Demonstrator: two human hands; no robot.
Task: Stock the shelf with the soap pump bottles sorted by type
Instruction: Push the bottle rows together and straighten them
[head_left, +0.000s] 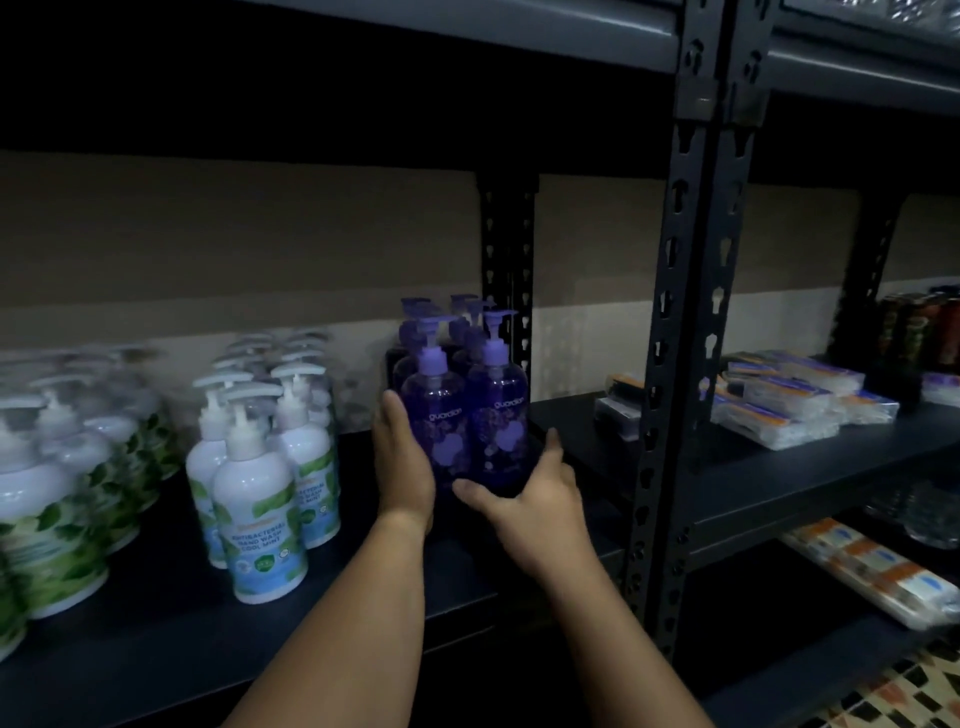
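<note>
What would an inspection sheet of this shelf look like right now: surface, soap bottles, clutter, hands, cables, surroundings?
Surface: dark shelf, dimly lit.
Job's things: purple bottles grouped at the right end by the post; white mint bottles grouped in the middle; leaf-print bottles grouped at the left. Types stand apart.
Clutter: nothing seen on this shelf.
Hands: left hand flat against the left side of the front purple bottles; right hand cups them low on the right.
Cables: nothing seen.
Surroundings: slotted post; wrapped packs on the next shelf, more packs below; patterned floor.
</note>
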